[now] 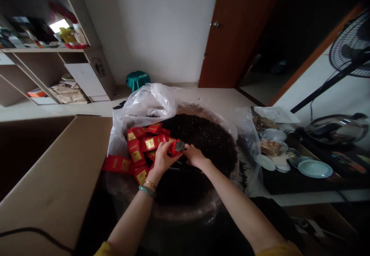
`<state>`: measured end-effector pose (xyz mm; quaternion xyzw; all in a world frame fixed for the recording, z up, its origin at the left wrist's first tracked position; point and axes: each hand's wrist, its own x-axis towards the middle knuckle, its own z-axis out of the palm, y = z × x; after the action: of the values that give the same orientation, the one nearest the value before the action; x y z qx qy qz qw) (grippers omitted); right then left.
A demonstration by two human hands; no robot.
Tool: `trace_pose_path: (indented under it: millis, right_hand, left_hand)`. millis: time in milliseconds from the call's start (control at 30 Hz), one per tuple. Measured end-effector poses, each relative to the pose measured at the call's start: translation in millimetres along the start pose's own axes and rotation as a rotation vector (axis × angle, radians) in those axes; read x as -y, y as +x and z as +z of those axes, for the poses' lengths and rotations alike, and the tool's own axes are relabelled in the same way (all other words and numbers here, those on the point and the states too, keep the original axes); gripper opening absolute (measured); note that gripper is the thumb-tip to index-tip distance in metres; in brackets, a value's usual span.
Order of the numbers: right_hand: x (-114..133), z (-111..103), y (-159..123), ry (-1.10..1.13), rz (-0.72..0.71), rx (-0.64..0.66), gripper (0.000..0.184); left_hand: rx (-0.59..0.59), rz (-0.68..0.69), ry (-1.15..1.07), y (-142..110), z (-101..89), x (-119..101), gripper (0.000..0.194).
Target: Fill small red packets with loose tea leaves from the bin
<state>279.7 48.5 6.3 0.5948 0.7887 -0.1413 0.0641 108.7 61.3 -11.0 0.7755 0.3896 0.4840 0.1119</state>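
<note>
My left hand (162, 156) is closed round a small red packet (175, 148) with a gold label, its mouth held open. My right hand (194, 155) pinches something at the packet's mouth, and what it holds is too small to name. Both hands hover over a big round tub lined with a clear plastic bag (144, 106) and filled with dark loose tea leaves (205, 136). A heap of red and gold packets (141, 148) lies on the left side of the tub, just beside my left hand. A green bangle and a thin gold bracelet sit on my left wrist.
A large open cardboard box (54, 186) stands at the left. A dark tray (306, 167) with cups, saucers and a kettle sits at the right. Shelves (43, 52) line the back left wall, a brown door (237, 32) is behind, and a fan (349, 44) stands at far right.
</note>
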Motion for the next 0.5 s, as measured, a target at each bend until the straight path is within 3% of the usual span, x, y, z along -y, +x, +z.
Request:
trace_pose_path:
  millis: [167,300,400,500]
  right_hand:
    - [-15.2,-17.8,-6.9,0.172,0.006,-0.118,0.032]
    - [-26.7,-48.3,-22.2,0.469,-0.093,-0.428,0.023]
    - [-18.2,-71.0,-37.4,0.598,-0.163,-0.623,0.017]
    - [0.1,-83.2,-48.7,0.608,-0.196,-0.707,0.015]
  left_hand:
    - [0.005,-0.038,0.032,-1.8,2.0,5.3,0.051]
    - [0.015,-0.065,0.044,-3.3,4.6,7.3,0.052]
    - [0.012,-0.082,0.048,-3.8,6.1,5.8,0.053]
    - [0.027,-0.082,0.037,-4.3,6.9,2.7,0.052]
